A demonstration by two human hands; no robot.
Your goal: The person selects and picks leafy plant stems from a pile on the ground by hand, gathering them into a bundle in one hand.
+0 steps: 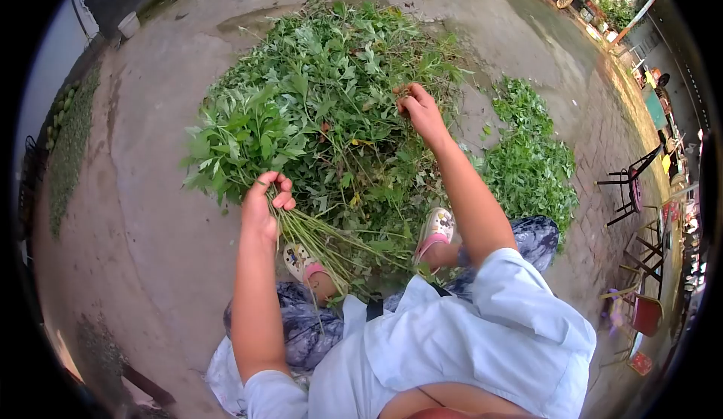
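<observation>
My left hand (263, 202) is closed around a bunch of leafy green stems (245, 139). The leaves fan out beyond my fingers, and the long bare stalks trail back toward my lap. My right hand (423, 115) is over the right side of a large heap of cut leafy plants (339, 73), its fingers bent in a pinch. Some thin brownish bits show by those fingertips, but what they grip is too small to make out.
A smaller pile of green leaves (527, 155) lies on the ground to the right. My feet in patterned clogs (437, 227) rest at the heap's near edge. Chairs (636, 182) stand at far right; a white bucket (129, 25) is at far left.
</observation>
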